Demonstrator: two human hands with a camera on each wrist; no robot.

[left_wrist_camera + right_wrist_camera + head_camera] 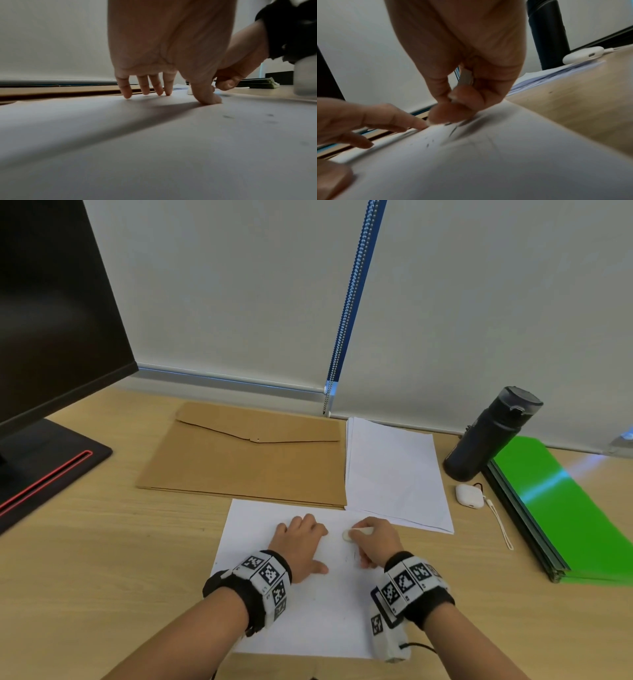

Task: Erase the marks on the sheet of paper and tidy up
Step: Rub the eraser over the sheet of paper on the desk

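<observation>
A white sheet of paper (308, 618) lies on the desk in front of me. My left hand (306, 542) rests flat on it, fingers (126, 92) straight and thumb pressing down. Just to its right, my right hand (373, 541) pinches a white eraser (356, 533) whose tip touches the sheet. Faint pencil marks (352, 557) sit under the right hand. In the right wrist view, the right hand's fingers (453, 108) curl around the eraser (467, 77), above dark strokes and specks (453, 131) on the paper (505, 169). That view is blurred.
A brown envelope folder (246, 460) lies behind the sheet, with a stack of white paper (394, 474) to its right. Further right stand a dark bottle (489, 433), a white earbud case (469, 496) and green folders (561, 508). A monitor (51, 320) occupies the left.
</observation>
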